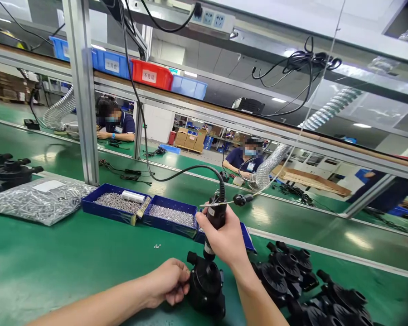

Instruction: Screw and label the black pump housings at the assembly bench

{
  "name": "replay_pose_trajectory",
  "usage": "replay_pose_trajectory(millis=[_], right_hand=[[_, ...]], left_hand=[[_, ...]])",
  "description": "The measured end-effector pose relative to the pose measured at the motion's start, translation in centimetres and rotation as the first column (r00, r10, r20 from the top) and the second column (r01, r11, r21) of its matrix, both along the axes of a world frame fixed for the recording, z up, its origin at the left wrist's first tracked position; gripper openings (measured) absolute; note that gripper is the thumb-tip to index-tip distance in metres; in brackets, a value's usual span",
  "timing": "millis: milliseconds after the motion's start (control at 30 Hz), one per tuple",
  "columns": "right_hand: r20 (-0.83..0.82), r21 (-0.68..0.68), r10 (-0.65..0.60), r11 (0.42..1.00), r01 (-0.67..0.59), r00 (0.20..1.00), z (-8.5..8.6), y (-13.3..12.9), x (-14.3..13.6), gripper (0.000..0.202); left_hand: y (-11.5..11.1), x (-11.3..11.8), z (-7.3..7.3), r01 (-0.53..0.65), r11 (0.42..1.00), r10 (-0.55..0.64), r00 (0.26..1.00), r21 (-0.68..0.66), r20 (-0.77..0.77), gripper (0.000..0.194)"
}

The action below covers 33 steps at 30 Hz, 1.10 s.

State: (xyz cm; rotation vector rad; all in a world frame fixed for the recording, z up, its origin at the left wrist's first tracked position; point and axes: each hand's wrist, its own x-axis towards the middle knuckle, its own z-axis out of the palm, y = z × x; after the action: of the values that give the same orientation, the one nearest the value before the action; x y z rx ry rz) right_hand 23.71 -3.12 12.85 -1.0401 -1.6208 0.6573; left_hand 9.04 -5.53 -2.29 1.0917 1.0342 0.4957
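Observation:
Upright in my right hand (227, 235) is a black electric screwdriver (216, 216), with my fingers wrapped around its body. Its lower end points down at the top of a black plastic pump (206, 287) on the green bench; the exact contact of the tip is hidden. My left hand (172, 281) has its fingers curled and pinches the pump's left edge. Beyond the hands stand a blue bin of screws (117, 199) and a blue bin of small shiny metal parts (172, 215). A third blue bin (247, 237) is partly covered by my right hand.
More black pumps (280, 271) crowd the right side. At left lies a clear bag of metal screws (41, 199). Several tiny washers (157, 246) rest on the bench (98, 262). A cable (177, 174) runs from the screwdriver overhead. Two co-workers (117, 120) sit across the line.

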Motion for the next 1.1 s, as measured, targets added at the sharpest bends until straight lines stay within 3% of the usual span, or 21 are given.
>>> replay_pose_trajectory(millis=[167,333,433,567,700,800,967,1100], right_hand=[[0.018,0.03,0.01,0.999,-0.01,1.0,0.2,-0.4,-0.4,0.029],[0.011,0.003,0.003,1.0,-0.003,1.0,0.6,-0.6,-0.1,0.036],[0.019,0.001,0.031,1.0,-0.031,0.999,0.9,-0.7,0.6,0.04],[0.011,0.029,0.03,0.999,-0.031,0.999,1.0,-0.3,1.5,0.035],[-0.106,0.013,0.037,0.999,-0.036,0.994,0.7,-0.1,1.1,0.026],[-0.187,-0.009,0.075,0.997,-0.077,0.979,0.5,-0.6,0.2,0.023],[-0.232,0.013,0.105,0.994,-0.105,0.967,0.4,-0.8,-0.4,0.013],[-0.301,-0.037,0.133,0.988,-0.151,0.944,0.5,0.2,0.5,0.011]], left_hand=[[0.2,-0.5,0.5,0.006,0.991,0.018,0.984,-0.134,0.179,0.032],[0.3,-0.7,1.2,0.019,0.986,0.021,0.972,-0.167,0.235,0.031],[0.2,-1.2,1.6,-0.004,0.994,0.031,0.972,-0.113,0.232,0.028],[-0.1,-2.1,2.3,0.025,0.997,-0.038,0.982,0.073,0.186,0.029],[-0.6,-1.9,2.8,0.041,0.998,-0.047,0.988,0.041,0.146,0.051],[-1.0,-1.0,2.8,-0.021,0.998,0.014,0.994,0.064,0.109,0.065],[-1.7,0.1,2.9,-0.102,0.985,0.094,0.994,0.143,0.063,0.071],[-1.9,0.3,3.1,-0.149,0.98,0.131,0.982,0.134,0.133,0.074]])
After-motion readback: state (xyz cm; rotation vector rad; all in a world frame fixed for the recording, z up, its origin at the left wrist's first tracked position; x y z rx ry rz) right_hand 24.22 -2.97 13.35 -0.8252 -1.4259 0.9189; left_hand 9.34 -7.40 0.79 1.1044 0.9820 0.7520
